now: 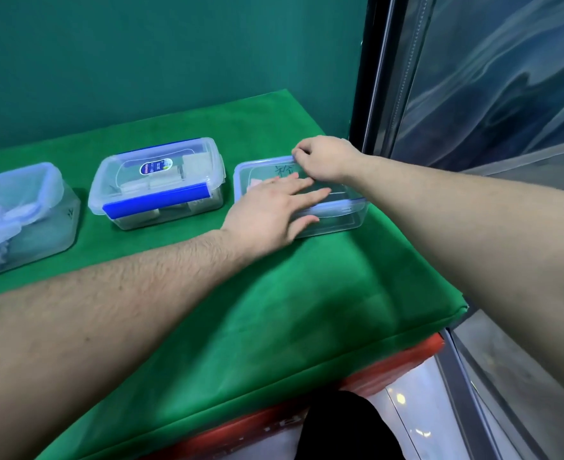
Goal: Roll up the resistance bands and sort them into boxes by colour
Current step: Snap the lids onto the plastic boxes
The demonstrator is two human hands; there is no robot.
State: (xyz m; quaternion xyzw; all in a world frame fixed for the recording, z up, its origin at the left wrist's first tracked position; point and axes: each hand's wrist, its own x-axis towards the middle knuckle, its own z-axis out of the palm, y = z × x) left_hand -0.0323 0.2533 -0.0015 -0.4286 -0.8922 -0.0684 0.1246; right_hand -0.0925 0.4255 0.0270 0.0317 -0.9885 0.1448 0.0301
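Three clear plastic boxes stand in a row on the green cloth. On the right box (337,217) lies a clear lid with handwriting on it. My left hand (270,210) lies flat on that lid with straight fingers. My right hand (323,157) curls its fingers round the lid's far edge clip. Something pale pink shows through the lid beside my left hand. The middle box (157,187) is closed with a blue-clipped lid and holds pale rolled bands. The left box (18,214) holds whitish and dark rolls under a loose lid.
The green cloth (274,293) covers a table with a red front edge (390,366). A glass panel in a dark metal frame (383,94) stands close on the right. A green wall runs behind the boxes.
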